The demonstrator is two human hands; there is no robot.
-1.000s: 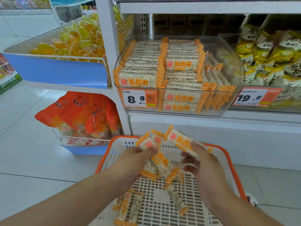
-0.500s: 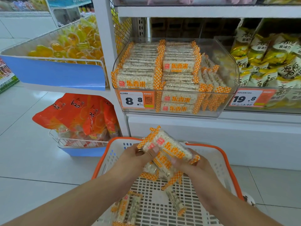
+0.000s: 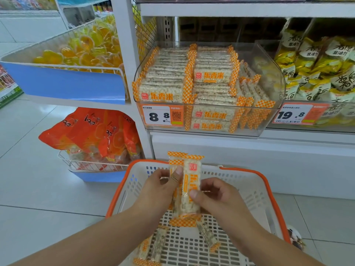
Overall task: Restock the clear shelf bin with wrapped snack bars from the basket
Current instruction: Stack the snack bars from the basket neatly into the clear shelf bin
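Observation:
A small bundle of wrapped snack bars (image 3: 189, 189), white with orange checked ends, stands upright above the white basket with the orange rim (image 3: 255, 191). My left hand (image 3: 159, 187) grips the bundle from the left, thumb across its front. From the right, my right hand (image 3: 217, 194) pinches it with the thumb on the front. More bars (image 3: 207, 234) lie loose on the basket floor. The clear shelf bin (image 3: 269, 73) sits on the shelf above, holding neat rows of the same bars, with a gap at its right side.
A price tag reading 8.8 (image 3: 163, 116) hangs on the bin front. Yellow snack bags (image 3: 315, 70) fill the neighbouring bin to the right. To the left stand a wire bin of yellow sweets (image 3: 80, 48) and orange bags (image 3: 92, 133) in a low wire rack. White tiled floor lies at left.
The bars, held apart and slanted before, are now gathered into one upright bundle between both hands. The view has moved closer to the shelf.

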